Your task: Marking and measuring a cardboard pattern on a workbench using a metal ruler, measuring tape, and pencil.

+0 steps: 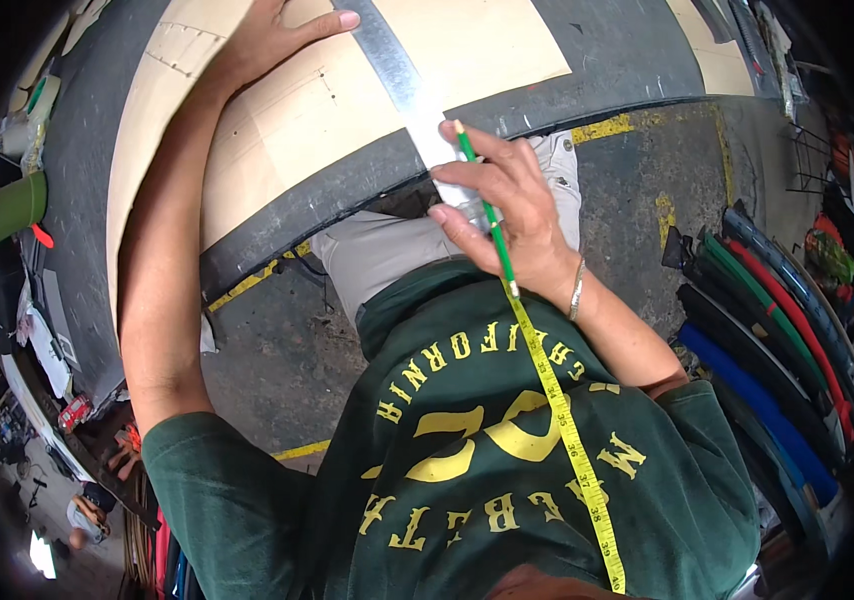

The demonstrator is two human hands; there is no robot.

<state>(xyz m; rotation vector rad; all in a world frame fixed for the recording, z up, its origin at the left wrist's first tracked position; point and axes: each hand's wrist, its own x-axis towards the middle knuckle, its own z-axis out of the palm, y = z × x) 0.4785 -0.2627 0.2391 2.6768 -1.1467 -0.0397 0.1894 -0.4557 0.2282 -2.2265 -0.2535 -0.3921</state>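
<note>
A tan sheet of pattern card (pixel 503 50) lies on the dark worktable, with a metal ruler (pixel 387 60) across it. The ruler's near end juts past the table edge toward me. My left hand (pixel 272 45) rests flat at the far side, its thumb stretched out onto the ruler's edge; its other fingers are partly cut off by the frame's top. In my right hand (pixel 512 200) a green pencil (pixel 497 235) is tucked among the fingers, and the fingertips touch the ruler's near end. A curled tan sheet (pixel 152 130) stands up beside my left forearm.
A yellow measuring tape (pixel 572 440) hangs down my front. Rolls of coloured material (pixel 767 330) are stacked at the right. A green roll (pixel 17 210) and a roll of tape (pixel 44 100) are at the left. The table's dark edge (pixel 627 108) curves across in front of me.
</note>
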